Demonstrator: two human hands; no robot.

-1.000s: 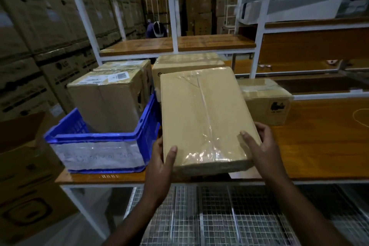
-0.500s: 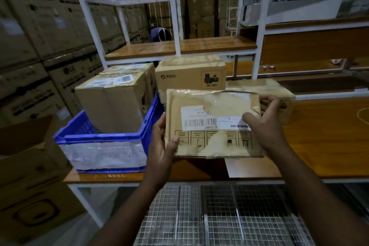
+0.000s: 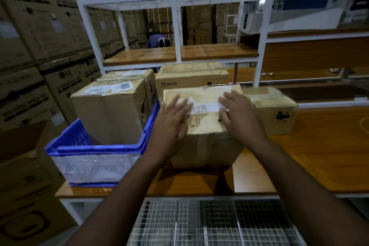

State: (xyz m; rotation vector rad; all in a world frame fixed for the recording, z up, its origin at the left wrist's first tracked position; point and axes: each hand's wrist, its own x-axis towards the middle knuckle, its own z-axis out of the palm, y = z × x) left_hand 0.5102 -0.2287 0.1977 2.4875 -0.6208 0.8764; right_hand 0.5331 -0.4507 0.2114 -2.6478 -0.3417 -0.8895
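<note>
A brown cardboard parcel (image 3: pixel 203 126) wrapped in clear film stands on the wooden table (image 3: pixel 319 162), its white barcode label facing up. My left hand (image 3: pixel 171 126) hovers over its left side with fingers spread, blurred by motion. My right hand (image 3: pixel 239 118) lies over its right top with straight fingers. Neither hand grips the parcel; whether they touch it I cannot tell.
A blue crate (image 3: pixel 95 150) at the left holds two taped boxes (image 3: pixel 111 110). A PICO box (image 3: pixel 191 80) stands behind the parcel, a smaller box (image 3: pixel 273 112) to its right. White shelf frame (image 3: pixel 261 46) rises behind. Stacked cartons (image 3: pixel 40 46) wall the left. A person (image 3: pixel 157 41) bends far back. Wire mesh (image 3: pixel 209 223) lies below.
The parcel was turned over from plain side to label side up and set down on the table. Both hands have let go and now lie flat above it.
</note>
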